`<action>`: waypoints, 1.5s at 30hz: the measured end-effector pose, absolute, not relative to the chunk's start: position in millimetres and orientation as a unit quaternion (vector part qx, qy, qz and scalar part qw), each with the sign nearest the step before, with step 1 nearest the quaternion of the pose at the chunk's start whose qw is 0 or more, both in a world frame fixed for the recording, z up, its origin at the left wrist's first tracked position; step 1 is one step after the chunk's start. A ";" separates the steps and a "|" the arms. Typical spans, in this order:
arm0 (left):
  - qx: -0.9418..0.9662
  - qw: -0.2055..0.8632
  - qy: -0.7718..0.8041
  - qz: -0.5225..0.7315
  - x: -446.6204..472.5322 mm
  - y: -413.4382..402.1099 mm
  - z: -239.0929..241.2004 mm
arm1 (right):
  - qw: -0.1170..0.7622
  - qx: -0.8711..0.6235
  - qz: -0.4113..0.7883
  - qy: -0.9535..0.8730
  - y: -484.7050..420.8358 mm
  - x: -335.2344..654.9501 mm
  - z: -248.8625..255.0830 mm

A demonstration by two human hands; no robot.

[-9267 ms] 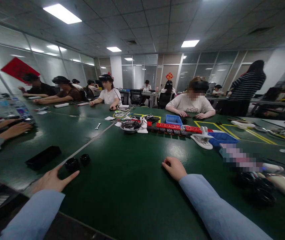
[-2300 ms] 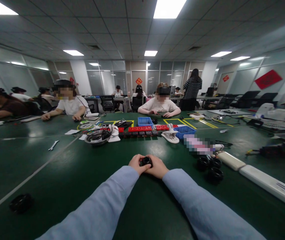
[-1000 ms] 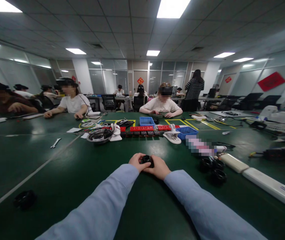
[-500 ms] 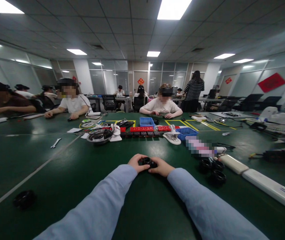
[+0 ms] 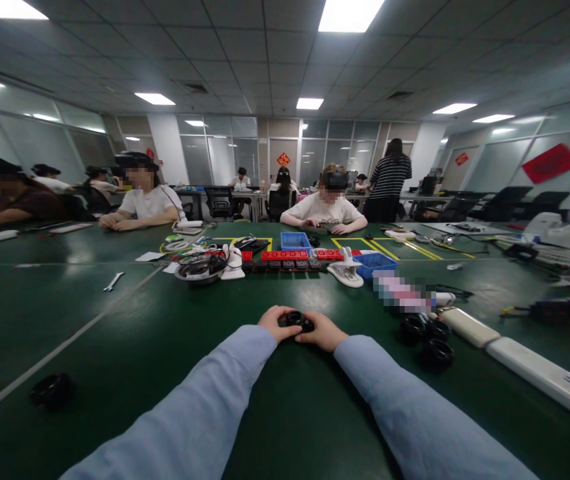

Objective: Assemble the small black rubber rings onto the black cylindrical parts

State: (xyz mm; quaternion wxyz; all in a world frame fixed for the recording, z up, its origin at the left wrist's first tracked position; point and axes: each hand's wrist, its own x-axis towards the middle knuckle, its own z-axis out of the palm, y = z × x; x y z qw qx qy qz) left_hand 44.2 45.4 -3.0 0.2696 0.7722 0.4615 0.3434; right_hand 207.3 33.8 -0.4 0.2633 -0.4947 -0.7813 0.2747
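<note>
Both of my hands hold a small black ring-shaped part (image 5: 295,320) low over the green table, in the middle of the view. My left hand (image 5: 277,322) is closed round its left side, with the thumb in front. My right hand (image 5: 325,331) grips the right side, its thumb close to the left one. The part has a round opening facing up; its lower portion is hidden by my fingers. Similar black rings (image 5: 439,352) stand in a group to the right of my hands. Another black ring (image 5: 53,391) lies alone at the lower left.
A wrench (image 5: 113,282) lies at the left. Beyond my hands are a bowl of cables (image 5: 203,268), a row of red and black blocks (image 5: 289,256), a white clamp (image 5: 347,270) and a blue tray (image 5: 375,265). Long white cases (image 5: 539,377) line the right. Co-workers sit opposite.
My hands keep their grip on the black ring-shaped part, almost unmoved. The whole view has shifted slightly. The co-worker at the left has drawn their hands together.
</note>
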 end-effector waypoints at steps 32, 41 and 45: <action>0.785 0.320 0.408 0.340 39.2 54.3 -11.8 | 0.269 -0.383 0.493 -0.734 35.4 216.9 8.1; 0.747 0.287 0.475 0.365 50.4 45.6 -9.0 | 0.283 -0.501 0.338 -0.745 34.3 207.8 2.0; 0.695 0.223 0.550 0.405 63.3 38.5 -8.4 | 0.275 -0.617 0.134 -0.725 28.5 191.7 -2.6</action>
